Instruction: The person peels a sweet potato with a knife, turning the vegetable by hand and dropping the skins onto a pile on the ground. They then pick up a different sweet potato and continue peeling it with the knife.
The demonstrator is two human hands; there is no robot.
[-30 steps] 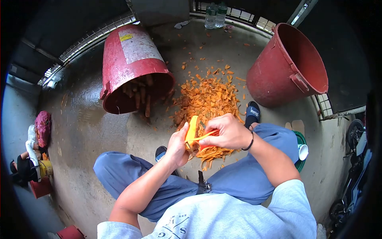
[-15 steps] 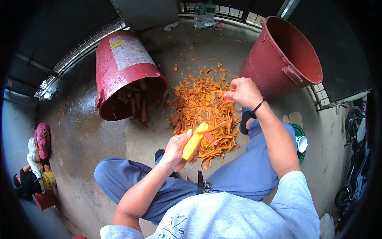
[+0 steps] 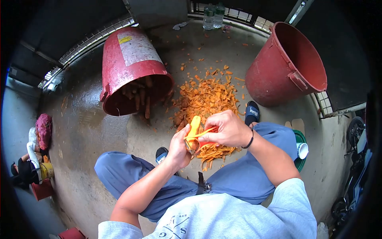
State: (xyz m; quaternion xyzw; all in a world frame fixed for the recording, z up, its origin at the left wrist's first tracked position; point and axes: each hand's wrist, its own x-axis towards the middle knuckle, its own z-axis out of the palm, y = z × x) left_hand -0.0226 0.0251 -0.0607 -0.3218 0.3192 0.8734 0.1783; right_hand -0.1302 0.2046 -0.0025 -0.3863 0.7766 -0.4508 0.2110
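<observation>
Above the curly peelings (image 3: 207,99) | my left hand (image 3: 179,148) is gripping a smooth tapered carrot (image 3: 194,124) by its lower end | my right hand (image 3: 226,129) is clenching a peeler (image 3: 203,134) against it.

Ahead of us, a tipped bucket (image 3: 133,59), an upright bucket (image 3: 278,67), peelings (image 3: 207,95) heaped between, two bottles (image 3: 213,16) beyond.

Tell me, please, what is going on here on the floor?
A seated person is peeling a carrot. The left hand grips it while the right hand holds an orange peeler against it. A pile of peelings lies on the floor in front of the knees. A tipped red bucket with more carrots inside lies beyond on the left, and a second red bucket is on the right.
</observation>
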